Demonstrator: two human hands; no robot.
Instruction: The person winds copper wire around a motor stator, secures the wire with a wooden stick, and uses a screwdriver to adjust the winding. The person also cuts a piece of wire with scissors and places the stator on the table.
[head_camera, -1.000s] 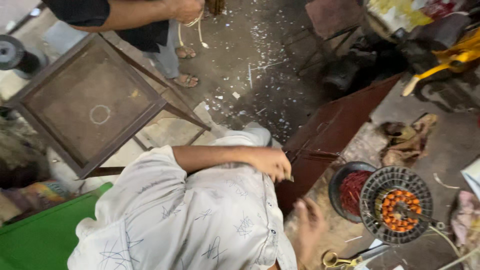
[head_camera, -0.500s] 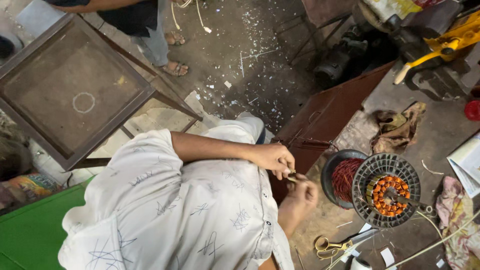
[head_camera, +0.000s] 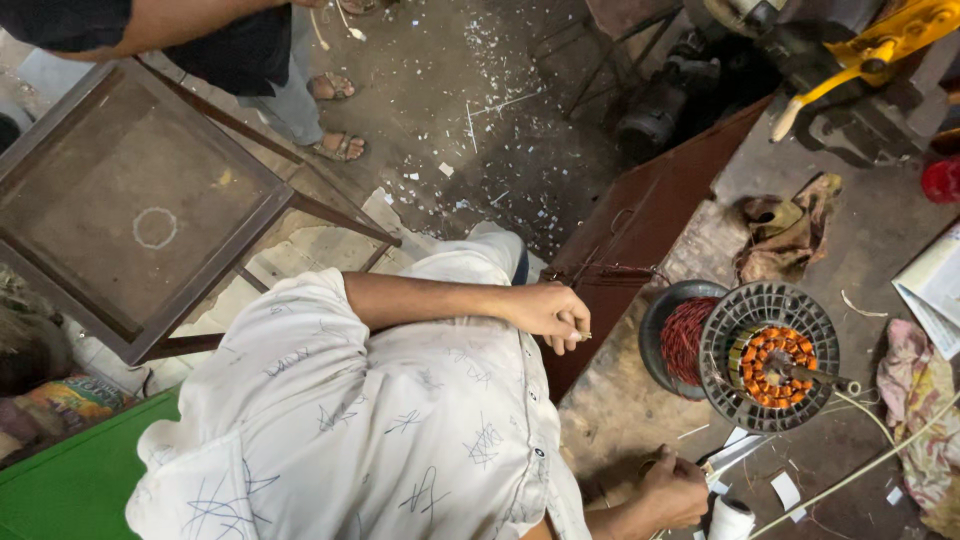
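I look down over my white patterned shirt at a workbench (head_camera: 640, 410). My left hand (head_camera: 548, 310) hovers at the bench's edge with its fingers pinched on a small thin piece (head_camera: 582, 336). My right hand (head_camera: 672, 490) rests lower on the bench and grips a strip of white paper (head_camera: 735, 452), beside a white roll (head_camera: 730, 520). Just beyond both hands lies a round black motor housing (head_camera: 770, 345) with orange windings in its centre. It leans on a black bowl of red wire (head_camera: 682, 340).
Another person (head_camera: 300, 90) in sandals stands at the top left by a brown metal stool (head_camera: 130, 220). Crumpled rags (head_camera: 790, 230) lie on the bench, and a white cord (head_camera: 860, 465) and paper scraps (head_camera: 785, 490) near the motor. A yellow-handled machine (head_camera: 870, 50) stands at the top right.
My right hand has dropped toward the near bench edge and closed on the paper strip. My left hand stays pinched by the bench edge. The view has shifted, so the scissors are out of sight.
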